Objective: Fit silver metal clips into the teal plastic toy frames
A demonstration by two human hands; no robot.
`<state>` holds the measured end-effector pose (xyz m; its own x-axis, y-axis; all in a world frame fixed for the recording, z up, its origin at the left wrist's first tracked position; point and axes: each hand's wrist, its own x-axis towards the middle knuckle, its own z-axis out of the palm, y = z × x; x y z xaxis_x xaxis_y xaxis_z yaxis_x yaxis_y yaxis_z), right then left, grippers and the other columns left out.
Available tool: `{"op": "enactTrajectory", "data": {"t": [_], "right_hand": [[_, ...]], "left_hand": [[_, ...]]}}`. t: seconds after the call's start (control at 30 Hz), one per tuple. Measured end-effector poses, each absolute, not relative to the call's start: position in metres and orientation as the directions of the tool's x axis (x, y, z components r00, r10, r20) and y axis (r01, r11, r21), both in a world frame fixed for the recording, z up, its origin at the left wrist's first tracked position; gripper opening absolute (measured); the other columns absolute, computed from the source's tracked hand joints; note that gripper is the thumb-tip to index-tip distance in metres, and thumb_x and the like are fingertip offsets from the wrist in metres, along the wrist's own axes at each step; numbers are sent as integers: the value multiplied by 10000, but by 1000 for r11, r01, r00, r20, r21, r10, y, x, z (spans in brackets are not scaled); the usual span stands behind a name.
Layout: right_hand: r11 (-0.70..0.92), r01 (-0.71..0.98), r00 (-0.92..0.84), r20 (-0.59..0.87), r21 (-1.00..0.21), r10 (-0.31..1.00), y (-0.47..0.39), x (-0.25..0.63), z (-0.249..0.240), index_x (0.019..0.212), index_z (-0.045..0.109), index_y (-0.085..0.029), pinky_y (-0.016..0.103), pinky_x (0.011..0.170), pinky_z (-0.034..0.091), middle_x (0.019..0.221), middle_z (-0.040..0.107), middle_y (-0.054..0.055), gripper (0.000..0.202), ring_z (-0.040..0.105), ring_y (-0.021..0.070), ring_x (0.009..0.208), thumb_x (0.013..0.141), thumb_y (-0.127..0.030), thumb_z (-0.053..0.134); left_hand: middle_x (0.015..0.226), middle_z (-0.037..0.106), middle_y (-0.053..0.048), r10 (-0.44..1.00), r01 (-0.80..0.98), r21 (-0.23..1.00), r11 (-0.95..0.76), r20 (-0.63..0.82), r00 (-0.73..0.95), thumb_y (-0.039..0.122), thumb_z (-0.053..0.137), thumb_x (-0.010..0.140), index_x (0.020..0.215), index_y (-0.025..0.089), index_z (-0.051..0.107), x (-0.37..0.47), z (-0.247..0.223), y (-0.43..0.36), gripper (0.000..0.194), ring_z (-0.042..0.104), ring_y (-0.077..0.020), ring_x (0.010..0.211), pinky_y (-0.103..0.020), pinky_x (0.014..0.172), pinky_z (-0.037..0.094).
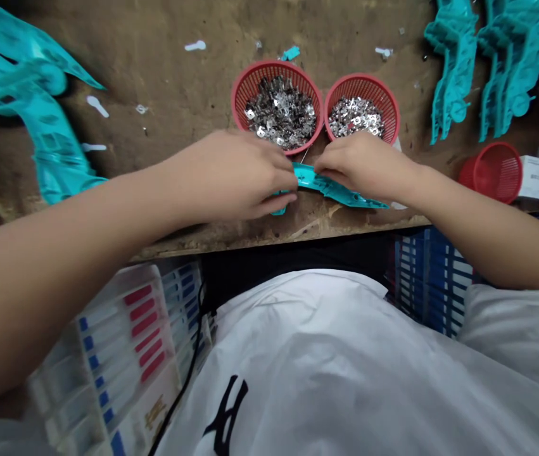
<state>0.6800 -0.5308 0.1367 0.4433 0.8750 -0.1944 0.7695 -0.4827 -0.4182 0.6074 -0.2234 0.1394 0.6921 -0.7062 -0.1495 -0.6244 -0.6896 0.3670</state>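
A long turquoise plastic part lies near the front edge of the wooden bench, under both hands. My left hand is closed around its left end, with the fingers curled over it. My right hand is at the middle of the part, fingertips pinched together close to its upper edge; whether a small piece is between them is hidden. Just behind the hands stand two red plastic baskets. The left basket holds many small metal clips, and the right basket holds smaller shiny metal pieces.
More turquoise parts are piled at the left, and others stand in rows at the far right. A red cup-shaped basket sits beside a small white box. White scraps dot the bench. Plastic crates are below its edge.
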Motion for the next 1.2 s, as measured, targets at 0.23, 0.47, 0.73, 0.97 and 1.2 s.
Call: {"op": "enactTrajectory", "data": {"t": [0.23,0.47,0.73,0.97,1.2], "right_hand": [[-426,868,369,-243,-256,897,-517,677,123,1378,940,-164,509,1083,598,1406,866,186,459,809,406,1310,1246,-68,510],[-427,860,370,-232,-280,899,-517,677,122,1372,947,-188,514,1100,625,1515,858,182,463,815,397,1335,1266,-110,503],[-471,767,413,-227,-436,882,-522,683,115,1310,951,-307,547,1153,623,1414,887,121,394,797,411,1364,1265,-231,567],[-476,744,414,-236,-469,879,-525,687,112,1348,957,-309,550,1127,616,1384,892,117,391,812,401,1323,1268,-262,577],[-453,769,387,-235,-451,891,-527,688,115,1369,953,-316,522,1140,648,1406,899,110,405,829,370,1325,1295,-247,562]], "left_hand": [[1925,697,-120,-543,-486,311,-817,-133,829,658,375,1320,1760,243,775,628,129,-219,726,525,-454,1878,-775,1561,400],[1973,651,-98,-594,-542,273,-795,-170,786,586,389,1250,1891,245,649,625,105,-216,771,442,-411,1919,-825,1566,352],[2040,577,-77,-620,-555,310,-772,-171,766,632,360,1241,1950,231,597,628,100,-208,848,398,-400,1944,-760,1636,274],[2064,538,-23,-623,-553,341,-760,-142,769,716,401,1257,1980,289,573,625,93,-207,857,347,-405,1975,-777,1656,207],[1998,620,72,-602,-515,377,-770,-161,782,804,359,1251,2039,349,473,621,89,-207,917,230,-282,2021,-668,1705,67]]}}
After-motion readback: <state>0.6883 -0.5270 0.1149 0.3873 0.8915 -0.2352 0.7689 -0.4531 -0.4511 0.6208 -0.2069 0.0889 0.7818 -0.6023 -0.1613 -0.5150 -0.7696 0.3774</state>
